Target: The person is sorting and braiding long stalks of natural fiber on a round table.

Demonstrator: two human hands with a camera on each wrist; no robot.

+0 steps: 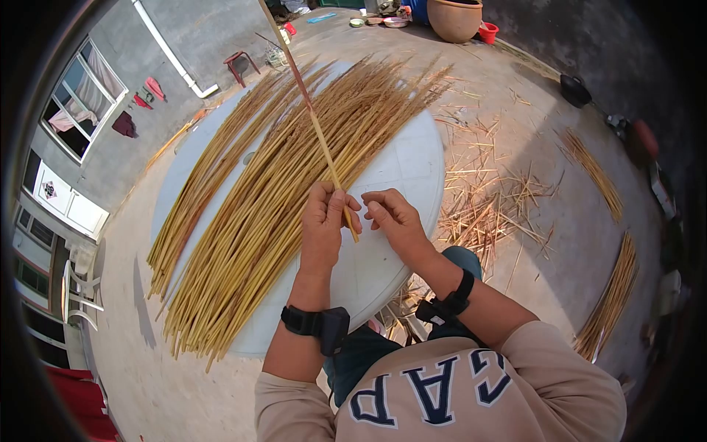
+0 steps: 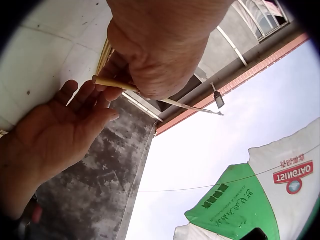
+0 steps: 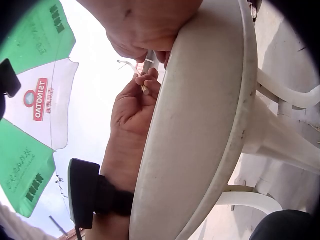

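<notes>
A single long stalk slants up from the left hand, which pinches it near its lower end between thumb and fingers. The right hand is just to the right, fingers bent and spread a little, with nothing seen in them. In the left wrist view the stalk's cut end sticks out of the left hand, close to the fingertips of the right hand. Beside the hands, a large bundle of stalks with feathery tops lies on the round white table; a thinner bundle lies left of it.
Broken stalk pieces litter the ground to the right of the table. Two more bundles lie farther right. A clay pot and a red bucket stand at the back. A white chair is at the left.
</notes>
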